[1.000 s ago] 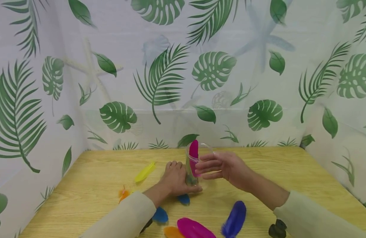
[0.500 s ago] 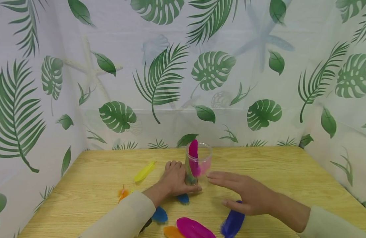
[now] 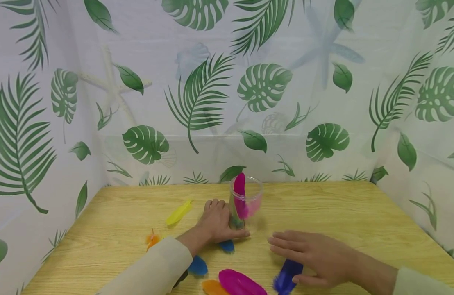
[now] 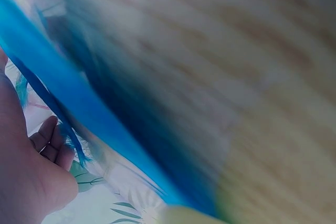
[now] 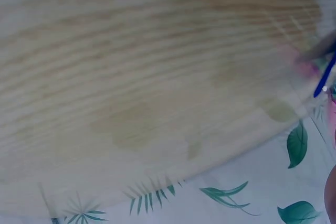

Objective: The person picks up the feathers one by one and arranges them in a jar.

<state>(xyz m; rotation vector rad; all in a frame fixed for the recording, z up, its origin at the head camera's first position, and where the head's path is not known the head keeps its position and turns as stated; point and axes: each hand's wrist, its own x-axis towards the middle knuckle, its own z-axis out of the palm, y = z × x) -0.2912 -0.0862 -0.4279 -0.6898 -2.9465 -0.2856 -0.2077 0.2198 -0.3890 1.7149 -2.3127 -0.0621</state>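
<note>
My left hand (image 3: 216, 223) holds the lower left side of a clear cup (image 3: 259, 200), thumb across the front of its base. Inside the cup a magenta feather (image 3: 239, 190) stands upright, its tip above the rim. My right hand (image 3: 319, 256) hovers palm down over a dark blue feather (image 3: 286, 274), its fingers extended and partly covering it; the thumb overlaps the feather's right edge. Bright blue feathers (image 4: 105, 114) cross the left wrist view, beside the left hand (image 4: 31, 177). In the right wrist view, a dark blue strip (image 5: 324, 80) shows at the right edge.
On the wooden table (image 3: 341, 209) lie a yellow feather (image 3: 179, 213), a small orange one (image 3: 152, 239), blue ones (image 3: 198, 266) near the left forearm, and a large magenta one (image 3: 241, 282) overlapping an orange one (image 3: 214, 287). A leaf-printed sheet (image 3: 212, 123) encloses the back and sides.
My right hand has left the cup and moved down and to the right, over the dark blue feather. The left hand and the cup have stayed in place.
</note>
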